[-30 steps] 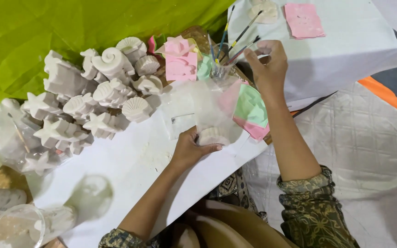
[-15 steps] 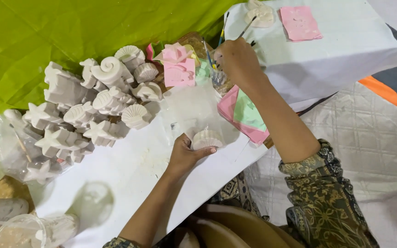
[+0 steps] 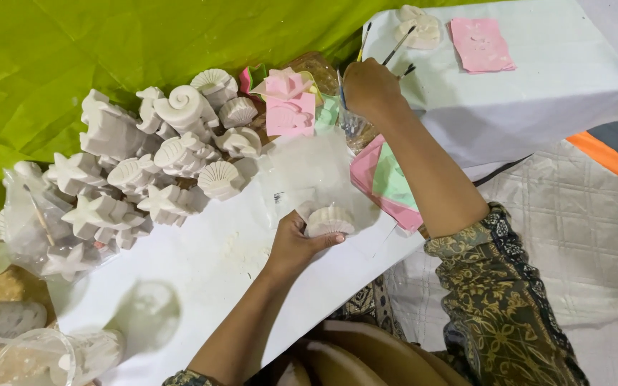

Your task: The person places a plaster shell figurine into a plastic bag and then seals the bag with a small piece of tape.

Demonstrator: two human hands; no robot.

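Left hand [image 3: 296, 243] at about 6 o'clock, fingers wrapped round a white shell cast [image 3: 330, 220], holding it on the white board [image 3: 209, 264]. Just past it at 1 o'clock, pink and green sheets [image 3: 388, 182]. Right hand [image 3: 368, 87] further out at 12 o'clock, clenched on a thin brush [image 3: 341, 89] among other brushes [image 3: 398, 46] standing in a clear cup [image 3: 355, 129]. Pile of white shell and star casts [image 3: 159, 157] at 10 o'clock, on green cloth [image 3: 73, 50]. Judgement: best to draw one brush straight up so the cup stays upright, and keep the shell pinned steady.
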